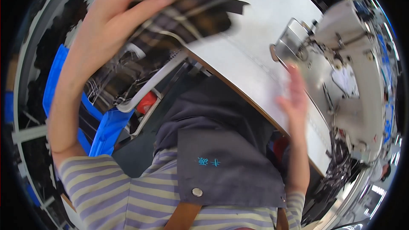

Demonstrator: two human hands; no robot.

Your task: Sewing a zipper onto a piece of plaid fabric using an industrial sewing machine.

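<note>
At the upper left my left hand (117, 17) is raised, its thumb and fingers closed on a bundle of dark fabric pieces (208, 15). The bundle has brown checked parts, pale strips or cords and notched ends, and is smeared by motion. It hangs over the left end of the white work table (247, 51). My right hand (295, 96) is above the table near the sewing machine (341, 55), blurred, with its thumb held apart from the fingers and nothing visible in it. A clear plastic guard with a metal frame (293, 34) lies just beyond its fingertips.
Left of the table, more dark checked fabric (115, 81) lies on a rack with a pale metal bar (155, 83). Blue plastic bins (106, 132) and a red object (147, 102) are below. Dark threads or scraps (338, 157) hang at the table's right end.
</note>
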